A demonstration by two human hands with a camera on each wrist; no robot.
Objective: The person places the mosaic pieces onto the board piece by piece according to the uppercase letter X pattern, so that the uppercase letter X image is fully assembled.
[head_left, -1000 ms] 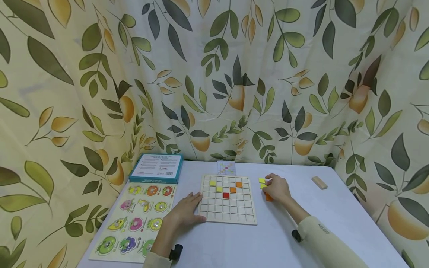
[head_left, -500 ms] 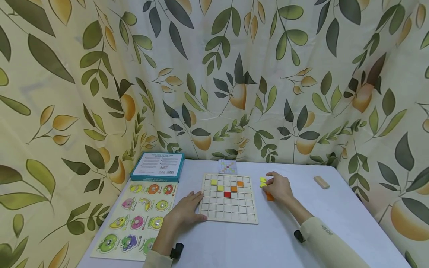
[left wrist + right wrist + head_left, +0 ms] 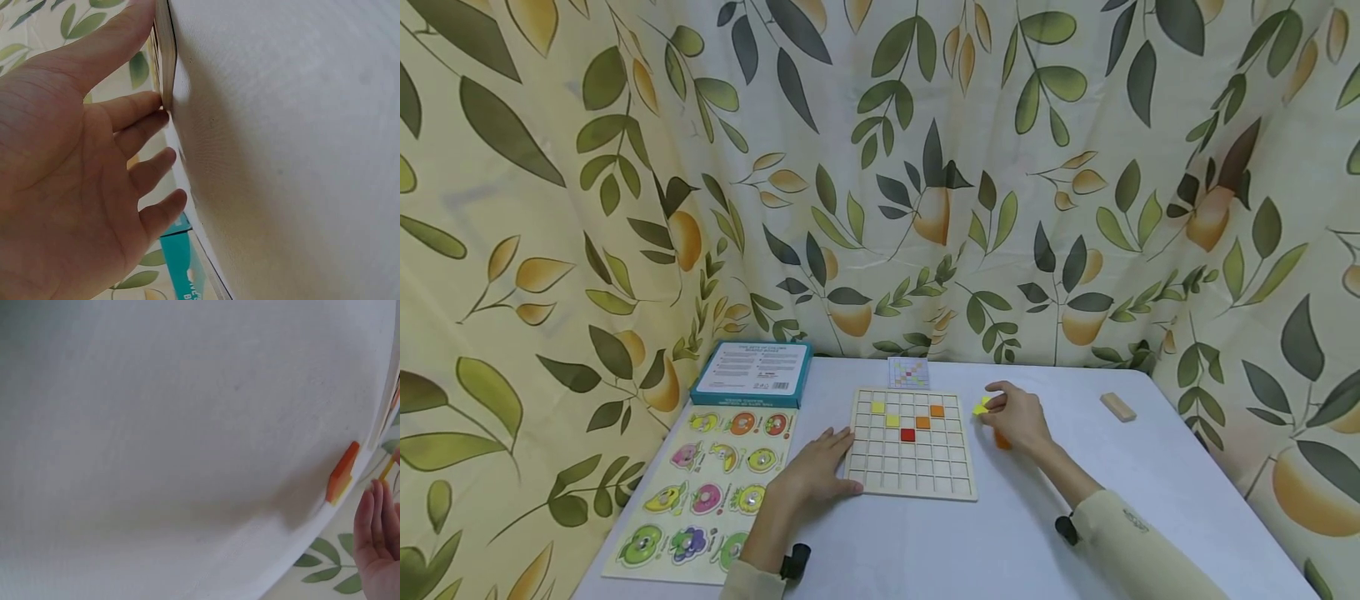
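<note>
A wooden grid board (image 3: 913, 467) lies mid-table with two yellow tiles (image 3: 877, 407), two orange tiles (image 3: 922, 422) and a red tile (image 3: 907, 434) in its cells. My left hand (image 3: 816, 475) lies flat on the table, fingers straight against the board's left edge (image 3: 164, 75). My right hand (image 3: 1017, 422) is just right of the board and pinches a yellow tile (image 3: 981, 407) at its fingertips. An orange tile (image 3: 1002, 440) lies on the table under that hand. In the right wrist view the orange tile (image 3: 342, 473) and the yellow tile (image 3: 386, 469) show beside the fingers (image 3: 374, 531).
A small pattern card (image 3: 907, 372) stands behind the board. A teal box (image 3: 752, 372) and a fruit peg puzzle (image 3: 707, 492) lie to the left. A wooden block (image 3: 1118, 407) sits far right. Leaf-print curtains close in the white table (image 3: 1000, 542).
My right hand has taken up a yellow tile from beside the board and shifted slightly left. The left hand has not moved.
</note>
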